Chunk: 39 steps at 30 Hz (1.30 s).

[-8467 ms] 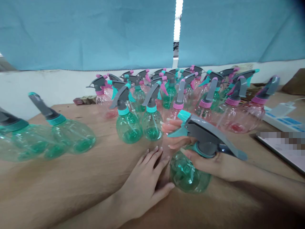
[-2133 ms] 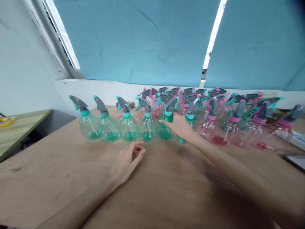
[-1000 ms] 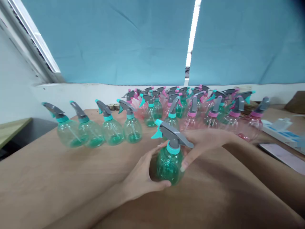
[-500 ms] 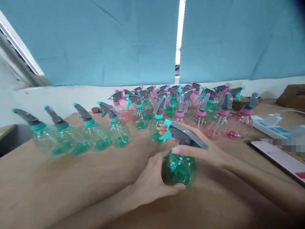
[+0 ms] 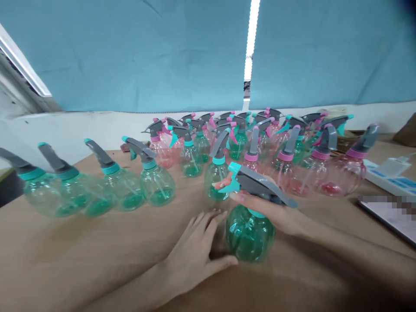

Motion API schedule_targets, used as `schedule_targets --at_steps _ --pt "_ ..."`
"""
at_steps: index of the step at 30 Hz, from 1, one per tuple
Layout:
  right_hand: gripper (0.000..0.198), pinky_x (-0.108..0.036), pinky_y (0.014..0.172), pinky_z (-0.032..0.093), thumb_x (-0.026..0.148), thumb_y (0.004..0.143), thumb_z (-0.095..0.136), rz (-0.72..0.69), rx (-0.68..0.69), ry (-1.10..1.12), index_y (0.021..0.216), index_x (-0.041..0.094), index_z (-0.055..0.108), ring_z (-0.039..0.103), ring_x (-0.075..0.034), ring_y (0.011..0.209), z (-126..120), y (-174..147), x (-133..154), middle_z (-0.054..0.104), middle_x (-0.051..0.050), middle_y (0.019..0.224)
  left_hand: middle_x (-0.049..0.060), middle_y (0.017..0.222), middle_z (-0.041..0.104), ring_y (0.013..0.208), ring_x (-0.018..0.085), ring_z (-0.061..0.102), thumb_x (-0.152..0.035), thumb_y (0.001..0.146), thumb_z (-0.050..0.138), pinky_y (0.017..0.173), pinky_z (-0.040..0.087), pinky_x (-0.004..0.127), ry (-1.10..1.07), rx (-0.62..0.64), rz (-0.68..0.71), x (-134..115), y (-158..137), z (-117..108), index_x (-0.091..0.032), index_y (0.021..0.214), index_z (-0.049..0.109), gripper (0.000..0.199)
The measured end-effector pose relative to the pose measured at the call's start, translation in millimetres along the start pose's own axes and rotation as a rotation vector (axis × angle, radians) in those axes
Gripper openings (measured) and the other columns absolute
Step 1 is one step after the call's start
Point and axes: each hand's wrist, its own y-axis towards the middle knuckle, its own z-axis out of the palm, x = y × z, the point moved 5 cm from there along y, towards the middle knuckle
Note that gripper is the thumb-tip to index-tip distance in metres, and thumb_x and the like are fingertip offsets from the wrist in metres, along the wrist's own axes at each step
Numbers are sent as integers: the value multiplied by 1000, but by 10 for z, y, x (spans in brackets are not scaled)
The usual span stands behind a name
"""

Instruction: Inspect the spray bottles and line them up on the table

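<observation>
The right hand [image 5: 276,212] grips the grey spray head of a round green translucent plastic spray bottle [image 5: 248,232] standing near the front middle of the brown wooden surface [image 5: 97,251]. The left hand [image 5: 198,251] lies open, thumb against the bottle's base. Toward the far edge stand rows of green and pink spray bottles [image 5: 260,147].

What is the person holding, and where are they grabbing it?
The right hand grips a green spray bottle around its neck, under the grey trigger head. The left hand rests against the bottle's round body.
</observation>
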Motion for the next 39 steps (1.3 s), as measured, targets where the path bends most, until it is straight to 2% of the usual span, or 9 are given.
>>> schedule_targets --at_steps 5,12,17,25,29,33,36,39 --pt "11 -31 64 48 32 88 56 28 -4 -7 97 28 62 58 -17 67 -29 0 8 60 2 78 14 143 46 132 33 41 -45 92 54 108 35 53 144 16 -6 74 10 18 -19 139 40 56" --pt "17 -29 57 45 40 88 58 21 23 38 98 26 60 55 -16 63 -7 -9 25 59 1 76 16 145 44 134 33 38 -38 94 53 108 36 54 234 28 14 25 23 57 -15 138 41 51" --pt "12 -27 55 41 36 88 58 -9 21 32 81 25 57 48 -14 57 -29 -8 77 50 4 65 16 146 43 136 32 36 -35 95 52 111 34 54 281 43 19 18 25 53 -12 139 40 51" --pt "28 -28 58 46 47 88 58 8 -3 10 72 24 59 54 -15 62 -57 -41 92 54 2 64 17 144 45 133 33 40 -35 95 51 107 38 54 302 34 32 12 23 50 -12 138 43 49" --pt "27 -28 60 48 46 91 54 -18 -8 9 77 24 62 56 -16 64 -73 -59 82 56 1 68 17 144 45 133 34 40 -36 94 53 106 39 55 305 29 26 13 19 51 -13 136 44 49" --pt "13 -29 61 50 36 91 56 18 6 21 93 28 65 58 -17 64 -66 -76 34 57 2 68 16 144 46 132 33 41 -35 94 53 107 38 55 306 32 21 12 27 47 -13 137 45 49" --pt "16 -32 71 52 29 90 55 26 3 2 103 29 65 63 -19 74 -66 -76 37 64 0 79 17 142 47 131 33 41 -35 94 53 106 38 54 301 31 25 7 33 47 -12 136 46 49" --pt "18 -33 77 51 27 89 55 16 -8 -4 104 28 65 64 -20 84 -70 -74 57 67 -1 90 16 142 48 131 33 42 -36 94 53 106 39 54 299 27 25 9 31 49 -12 136 47 49"
